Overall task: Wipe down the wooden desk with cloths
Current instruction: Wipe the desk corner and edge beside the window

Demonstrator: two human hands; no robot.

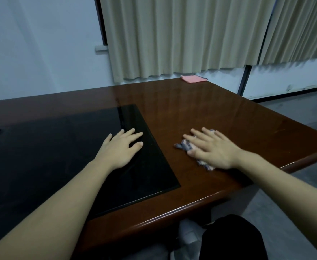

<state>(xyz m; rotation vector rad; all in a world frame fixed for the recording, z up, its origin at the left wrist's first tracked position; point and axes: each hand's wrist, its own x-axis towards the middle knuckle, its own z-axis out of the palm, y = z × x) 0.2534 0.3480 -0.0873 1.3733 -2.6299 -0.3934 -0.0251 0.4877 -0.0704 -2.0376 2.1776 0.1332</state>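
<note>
The person's right hand (213, 150) is pressing flat, fingers spread, on a crumpled blue-and-white patterned cloth (186, 145) lying on the glossy reddish-brown wooden desk (219, 113), near its front right edge. The left hand (121, 148) is resting open, palm down, on the black inset panel (60, 147). A folded pink cloth (193, 79) is lying at the far corner, under the beige pleated curtains (172, 34).
</note>
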